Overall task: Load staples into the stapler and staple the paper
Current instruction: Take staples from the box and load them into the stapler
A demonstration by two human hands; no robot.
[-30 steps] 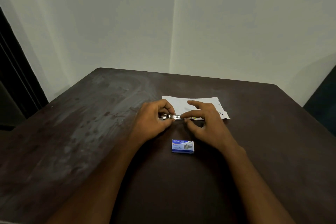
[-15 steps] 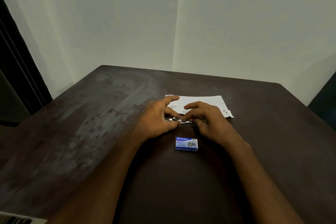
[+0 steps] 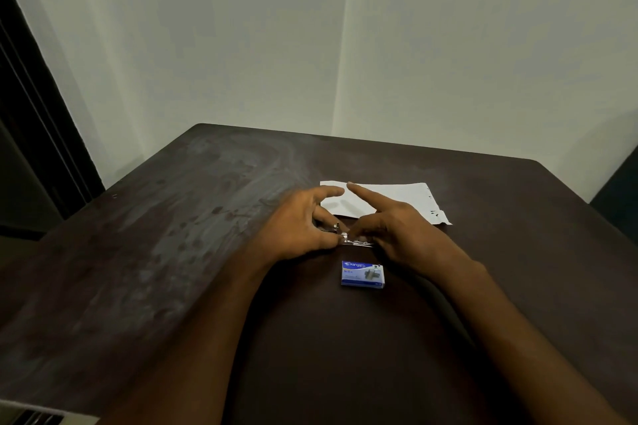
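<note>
A small metal stapler (image 3: 352, 239) lies on the dark table (image 3: 172, 252), mostly hidden between my two hands. My left hand (image 3: 300, 224) grips its left end with thumb and fingers. My right hand (image 3: 397, 224) pinches its right part, with the index finger stretched out over the paper. The white paper (image 3: 393, 198) lies flat just behind the hands. A blue staple box (image 3: 362, 274) rests closed on the table just in front of the stapler. Whether the stapler's tray is open is hidden by my fingers.
The table sits in a corner between two pale walls (image 3: 241, 45). A dark door frame (image 3: 31, 114) stands at the left. The table's far edge runs just behind the paper, and its right edge falls away at the right.
Both hands stay on the stapler. My right index finger has lifted and straightened over the paper, and my left fingers have spread. The camera has shifted slightly.
</note>
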